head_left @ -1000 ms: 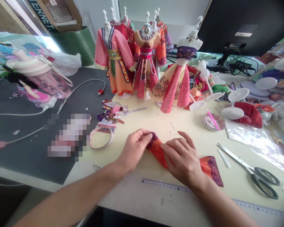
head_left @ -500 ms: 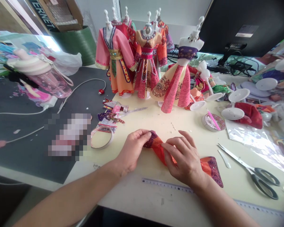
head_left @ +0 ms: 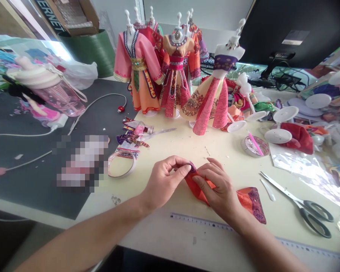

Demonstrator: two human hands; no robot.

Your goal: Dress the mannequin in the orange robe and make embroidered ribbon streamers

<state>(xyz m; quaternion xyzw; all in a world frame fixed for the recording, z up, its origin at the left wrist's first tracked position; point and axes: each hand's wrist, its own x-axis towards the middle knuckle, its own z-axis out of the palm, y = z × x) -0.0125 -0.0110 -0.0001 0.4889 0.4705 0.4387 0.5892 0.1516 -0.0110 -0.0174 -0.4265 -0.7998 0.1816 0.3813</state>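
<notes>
An orange and purple patterned cloth piece (head_left: 197, 189) is held up between both hands at the middle of the table. My left hand (head_left: 168, 179) pinches its purple end between thumb and forefinger. Just to the right, my right hand (head_left: 217, 185) grips the orange part beside that end, its thumb against the fingers. The cloth's other end (head_left: 253, 202), orange with a purple border, lies on the table right of my right wrist. Part of the cloth is hidden behind my right hand.
Small dressed mannequins, one in a pink robe (head_left: 138, 71), stand at the back. Scissors (head_left: 303, 206) lie at the right, below a small round dish (head_left: 253, 146). A ruler (head_left: 198, 221) runs along the front; a tape roll (head_left: 121, 164) sits left of my hands.
My left hand has moved right with the purple end, close to my right hand. The fingers of my right hand have come together on the cloth.
</notes>
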